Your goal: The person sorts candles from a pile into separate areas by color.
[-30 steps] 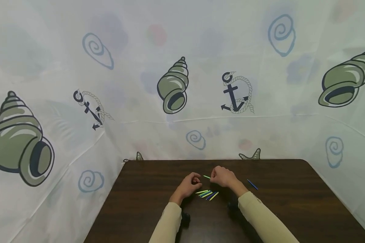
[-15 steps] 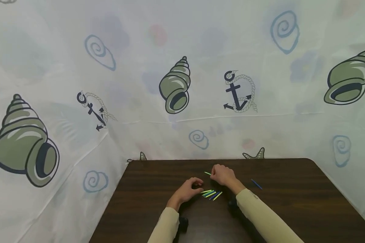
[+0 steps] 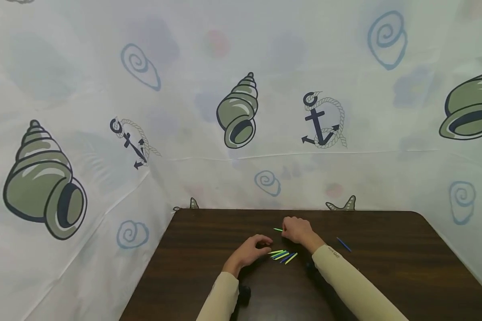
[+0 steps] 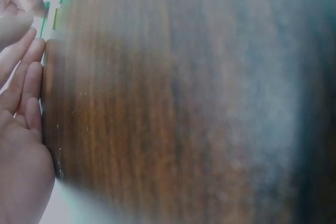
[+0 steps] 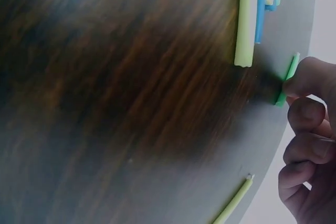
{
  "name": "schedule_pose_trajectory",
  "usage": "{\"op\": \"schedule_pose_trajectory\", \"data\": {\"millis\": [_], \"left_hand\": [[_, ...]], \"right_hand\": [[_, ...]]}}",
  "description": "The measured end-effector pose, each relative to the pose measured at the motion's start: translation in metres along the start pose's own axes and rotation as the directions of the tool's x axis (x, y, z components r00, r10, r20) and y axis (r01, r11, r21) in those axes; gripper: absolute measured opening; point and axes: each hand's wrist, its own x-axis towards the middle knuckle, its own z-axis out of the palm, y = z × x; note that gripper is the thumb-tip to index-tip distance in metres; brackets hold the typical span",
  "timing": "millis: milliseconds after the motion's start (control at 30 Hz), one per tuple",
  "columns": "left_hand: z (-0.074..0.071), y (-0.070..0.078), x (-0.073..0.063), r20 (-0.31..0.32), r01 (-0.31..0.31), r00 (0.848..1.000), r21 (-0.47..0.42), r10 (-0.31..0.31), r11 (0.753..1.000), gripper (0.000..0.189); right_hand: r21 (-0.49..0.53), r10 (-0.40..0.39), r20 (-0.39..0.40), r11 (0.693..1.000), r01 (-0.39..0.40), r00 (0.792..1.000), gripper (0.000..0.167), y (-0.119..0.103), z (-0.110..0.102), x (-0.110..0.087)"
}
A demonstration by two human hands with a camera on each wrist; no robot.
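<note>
Near the table's far side, my right hand (image 3: 298, 231) pinches a short green stick (image 5: 287, 80) between thumb and fingertips, its other fingers curled in. In the head view only the stick's left part sticks out past the fingers. My left hand (image 3: 251, 251) lies to the left with relaxed, slightly bent fingers, its thumb tip right at the left end of the yellow stick row. That row of thin yellow and blue sticks (image 3: 291, 258) lies slanted side by side between the hands. At the left wrist view's edge, the left fingers (image 4: 32, 85) look nearly straight.
A single blue stick (image 3: 344, 244) lies to the right of my right forearm. Low in the right wrist view is a yellow-green stick (image 5: 233, 200). The dark wooden table (image 3: 209, 227) ends at a patterned cloth (image 3: 193, 178) behind it.
My left hand has come down and right, bringing its thumb to the stick row. My right hand keeps its pinch on the green stick. The head view has turned slightly left.
</note>
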Motion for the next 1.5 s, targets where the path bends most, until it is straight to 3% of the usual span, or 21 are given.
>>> {"op": "schedule_pose_trajectory", "data": {"millis": [167, 567, 800, 933, 1167, 1267, 1333, 1500], "left_hand": [[0.002, 0.002, 0.001, -0.012, -0.017, 1.000, 0.029, 0.017, 0.999, 0.028], [0.005, -0.002, 0.003, -0.022, -0.005, 1.000, 0.023, 0.005, 1.000, 0.026], [0.004, -0.006, 0.004, -0.028, -0.014, 0.999, 0.039, 0.015, 0.999, 0.031], [0.003, -0.004, 0.004, -0.025, -0.003, 1.000, 0.028, 0.004, 1.000, 0.028], [0.005, 0.000, 0.006, 0.025, 0.008, 1.000, 0.032, -0.008, 0.999, 0.029], [0.004, 0.001, 0.005, 0.042, 0.020, 0.999, 0.030, -0.021, 0.999, 0.032], [0.003, 0.002, 0.003, 0.054, 0.038, 0.998, 0.035, -0.040, 0.999, 0.035], [-0.001, 0.003, 0.002, 0.069, 0.035, 0.997, 0.081, -0.040, 0.996, 0.034]], "right_hand": [[0.004, -0.014, -0.005, 1.000, 0.014, 1.000, 0.011, -0.001, -0.002, -0.002], [0.066, 0.075, -0.028, 0.995, -0.073, 0.997, 0.009, -0.004, 0.003, -0.007], [0.172, 0.089, -0.044, 0.982, -0.080, 0.995, 0.031, 0.005, 0.003, -0.017], [0.336, 0.121, -0.107, 0.939, -0.078, 0.987, 0.031, 0.017, 0.001, -0.030], [0.590, 0.258, -0.221, 0.803, -0.082, 0.940, 0.031, 0.038, -0.001, -0.063], [0.655, 0.274, -0.250, 0.755, -0.046, 0.929, 0.031, 0.040, 0.001, -0.073], [0.673, 0.268, -0.253, 0.739, -0.030, 0.930, 0.029, 0.037, 0.004, -0.078], [0.647, 0.172, -0.228, 0.762, 0.018, 0.958, 0.022, 0.024, 0.011, -0.084]]}}
